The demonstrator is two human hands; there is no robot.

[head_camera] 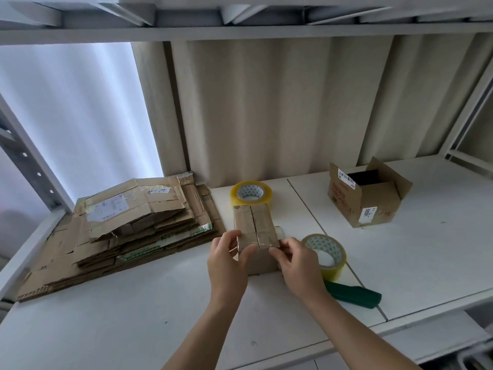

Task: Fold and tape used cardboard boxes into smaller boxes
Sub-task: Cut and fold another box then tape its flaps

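Holding one small box [255, 231] at its near corners, left hand [226, 263] and right hand [298, 265] each grip it on the white shelf [160, 316]; its seam and long axis run near-to-far. Two tape rolls: far [250, 194], right [326, 253]. One open box [369, 194], one flattened stack [120, 231], one green cutter [354, 295].

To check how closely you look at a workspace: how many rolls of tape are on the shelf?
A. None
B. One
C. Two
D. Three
C: one tape roll sits behind the small box, and a second tape roll lies beside the right hand.
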